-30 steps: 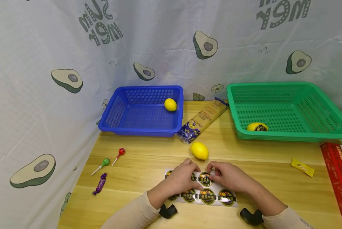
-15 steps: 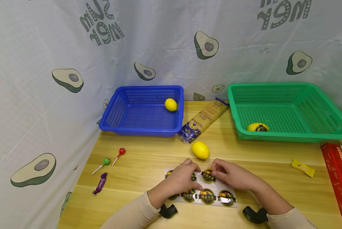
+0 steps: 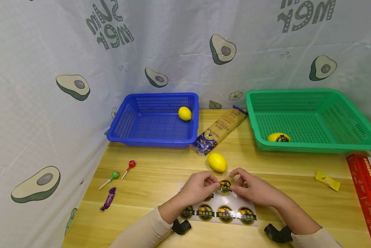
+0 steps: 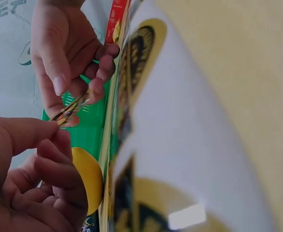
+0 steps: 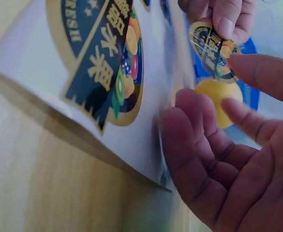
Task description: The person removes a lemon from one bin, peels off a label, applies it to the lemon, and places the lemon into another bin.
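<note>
One avocado-print curtain (image 3: 185, 48) backs a counter (image 3: 157, 170), where a sticker sheet (image 3: 239, 200) lies lengthwise left to right. Above it, the right hand (image 3: 256, 187) has fingers parted; the left hand (image 3: 196, 187) pinches a round sticker (image 3: 224, 187) by its left edge, banner running likewise.

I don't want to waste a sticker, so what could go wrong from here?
The left hand pinches a loose sticker near its edge, so it might curl or slip from that grip. The right hand is very close and could snag its sticky side. If dropped, it might land on the sheet below.
</note>
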The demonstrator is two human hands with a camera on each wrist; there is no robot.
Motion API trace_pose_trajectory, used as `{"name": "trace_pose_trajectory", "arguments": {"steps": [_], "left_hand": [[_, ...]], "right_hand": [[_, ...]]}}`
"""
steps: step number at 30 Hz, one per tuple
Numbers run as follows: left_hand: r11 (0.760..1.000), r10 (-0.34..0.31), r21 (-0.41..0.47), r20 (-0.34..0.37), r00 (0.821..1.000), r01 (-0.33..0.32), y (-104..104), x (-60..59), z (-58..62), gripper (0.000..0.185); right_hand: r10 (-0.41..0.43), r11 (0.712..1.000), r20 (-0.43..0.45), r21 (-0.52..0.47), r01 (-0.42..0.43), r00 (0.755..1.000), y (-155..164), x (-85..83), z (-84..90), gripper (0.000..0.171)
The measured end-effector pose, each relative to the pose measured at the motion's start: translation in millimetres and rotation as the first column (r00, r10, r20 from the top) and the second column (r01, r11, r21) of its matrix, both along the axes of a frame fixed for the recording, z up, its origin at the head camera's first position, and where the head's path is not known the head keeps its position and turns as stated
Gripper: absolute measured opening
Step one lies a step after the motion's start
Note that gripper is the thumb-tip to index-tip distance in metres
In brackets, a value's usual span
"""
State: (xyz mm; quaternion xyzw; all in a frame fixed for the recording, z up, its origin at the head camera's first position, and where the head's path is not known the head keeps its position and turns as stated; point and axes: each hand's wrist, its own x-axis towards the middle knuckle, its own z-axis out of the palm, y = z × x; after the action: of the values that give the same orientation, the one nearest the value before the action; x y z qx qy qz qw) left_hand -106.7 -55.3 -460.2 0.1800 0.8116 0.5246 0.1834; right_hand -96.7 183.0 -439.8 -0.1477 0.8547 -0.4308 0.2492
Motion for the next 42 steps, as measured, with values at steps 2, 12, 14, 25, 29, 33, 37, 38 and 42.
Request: {"name": "trace_pose_trajectory", "arguments": {"steps": [2, 12, 14, 25, 29, 33, 37, 38, 42], "left_hand": [[0.998, 0.027, 0.048, 0.038, 0.999, -0.029, -0.6, -1.0, -0.4, 0.011], [0.961, 0.115, 0.225, 0.195, 0.974, -0.158, 4.2, -10.2, 2.2, 0.018], [0.943, 0.145, 0.259, 0.235, 0.961, -0.206, 6.6, -16.5, 2.2, 0.019], [0.858, 0.232, 0.343, 0.407, 0.884, -0.383, 14.2, -38.6, -3.8, 0.018], [0.855, 0.231, 0.333, 0.441, 0.867, -0.397, 14.5, -39.8, -5.7, 0.017], [0.857, 0.228, 0.319, 0.469, 0.853, -0.404, 15.0, -41.0, -8.7, 0.016], [0.849, 0.227, 0.319, 0.501, 0.835, -0.422, 14.2, -43.0, -11.7, 0.015], [0.847, 0.224, 0.32, 0.51, 0.831, -0.425, 14.0, -43.7, -12.6, 0.014], [0.839, 0.207, 0.327, 0.548, 0.81, -0.435, 13.7, -45.9, -16.0, 0.011]], "right_hand": [[-0.025, 1.0, -0.01, -0.006, 0.025, 1.0, 0.7, 0.3, 1.1, 0.026], [-0.211, 0.977, -0.145, -0.041, 0.207, 0.967, -11.4, -13.7, 14.1, 0.018], [-0.236, 0.971, -0.202, -0.015, 0.238, 0.95, -15.9, -22.4, 17.1, 0.02], [-0.326, 0.942, -0.171, 0.028, 0.335, 0.93, -28.7, -60.0, 13.2, 0.034], [-0.353, 0.932, -0.156, 0.026, 0.361, 0.923, -30.0, -62.1, 6.4, 0.034], [-0.37, 0.926, -0.139, 0.026, 0.377, 0.918, -32.5, -63.0, 2.4, 0.035], [-0.382, 0.922, -0.126, 0.023, 0.388, 0.916, -35.5, -64.0, -1.0, 0.034], [-0.384, 0.921, -0.124, 0.021, 0.39, 0.915, -36.1, -64.3, -1.9, 0.034], [-0.39, 0.919, -0.119, 0.017, 0.395, 0.913, -37.8, -65.9, -5.8, 0.032]]}}
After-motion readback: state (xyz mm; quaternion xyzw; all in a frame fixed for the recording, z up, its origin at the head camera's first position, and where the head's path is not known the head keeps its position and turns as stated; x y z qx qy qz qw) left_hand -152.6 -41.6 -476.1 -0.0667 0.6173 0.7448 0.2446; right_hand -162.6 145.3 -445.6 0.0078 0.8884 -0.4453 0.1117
